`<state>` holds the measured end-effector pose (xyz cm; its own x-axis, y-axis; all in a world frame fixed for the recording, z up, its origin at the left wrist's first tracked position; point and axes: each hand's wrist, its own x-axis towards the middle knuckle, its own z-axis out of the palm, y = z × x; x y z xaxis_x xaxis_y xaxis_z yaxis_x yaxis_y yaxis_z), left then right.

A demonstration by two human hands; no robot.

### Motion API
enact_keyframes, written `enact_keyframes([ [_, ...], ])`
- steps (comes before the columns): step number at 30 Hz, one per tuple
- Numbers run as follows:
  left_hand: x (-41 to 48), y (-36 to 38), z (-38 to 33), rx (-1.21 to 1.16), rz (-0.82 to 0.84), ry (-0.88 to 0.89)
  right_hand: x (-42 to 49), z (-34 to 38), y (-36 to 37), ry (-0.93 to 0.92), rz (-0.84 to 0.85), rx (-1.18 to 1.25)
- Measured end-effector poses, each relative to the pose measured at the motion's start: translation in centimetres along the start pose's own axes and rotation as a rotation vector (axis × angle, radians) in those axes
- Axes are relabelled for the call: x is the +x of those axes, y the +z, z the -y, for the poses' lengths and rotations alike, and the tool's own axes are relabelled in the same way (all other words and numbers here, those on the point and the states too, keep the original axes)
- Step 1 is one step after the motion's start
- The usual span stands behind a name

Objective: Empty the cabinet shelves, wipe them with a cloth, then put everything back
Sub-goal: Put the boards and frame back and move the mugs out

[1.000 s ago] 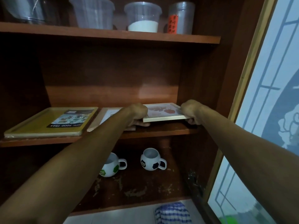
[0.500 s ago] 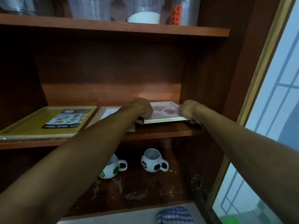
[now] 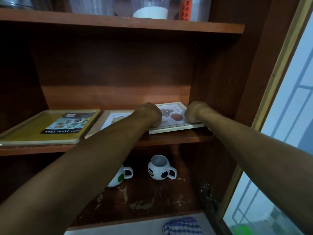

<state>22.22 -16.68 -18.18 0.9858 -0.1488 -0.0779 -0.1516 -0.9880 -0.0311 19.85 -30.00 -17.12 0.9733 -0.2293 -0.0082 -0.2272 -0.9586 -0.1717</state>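
Head view: we have slid the tray (image 3: 172, 116) deeper onto the shelf (image 3: 169, 139). It now lies flat between our left hand (image 3: 149, 114) and right hand (image 3: 194, 112), whose curled fingers (image 3: 188, 118) still grip its ends. Putting back here looks nearly done; letting go comes next.

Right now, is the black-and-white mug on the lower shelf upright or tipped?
Upright: the black-and-white mug stands on its base, mouth facing up.

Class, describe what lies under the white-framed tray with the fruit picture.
The brown wooden middle shelf. The left hand covers the left edge of the white-framed tray, so any overlap with the neighbouring pale-framed tray is hidden.
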Motion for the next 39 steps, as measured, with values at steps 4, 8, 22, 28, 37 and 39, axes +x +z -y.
enact_keyframes([
  [4,-0.3,-0.2,-0.5,0.039,0.009,-0.007,0.4,-0.1,0.4,0.01,-0.041,-0.018],
  [8,-0.9,-0.4,-0.7,0.059,0.033,0.0,0.6,0.1,0.9,0.014,-0.052,-0.029],
  [22,-1.7,-0.9,-0.1,-0.163,-0.078,-0.075,-0.6,-0.7,1.2,-0.014,-0.138,0.027],
  [28,-3.9,-1.3,0.2,-0.082,-0.284,-0.042,-2.6,-1.0,0.9,-0.057,-0.15,0.078],
  [37,-7.2,1.0,1.8,-0.042,-0.452,0.064,-6.0,-1.3,1.7,-0.283,-0.254,0.149],
  [39,-7.9,2.0,2.5,-0.057,-0.497,0.095,-6.9,-1.1,1.9,-0.319,-0.277,0.149],
])
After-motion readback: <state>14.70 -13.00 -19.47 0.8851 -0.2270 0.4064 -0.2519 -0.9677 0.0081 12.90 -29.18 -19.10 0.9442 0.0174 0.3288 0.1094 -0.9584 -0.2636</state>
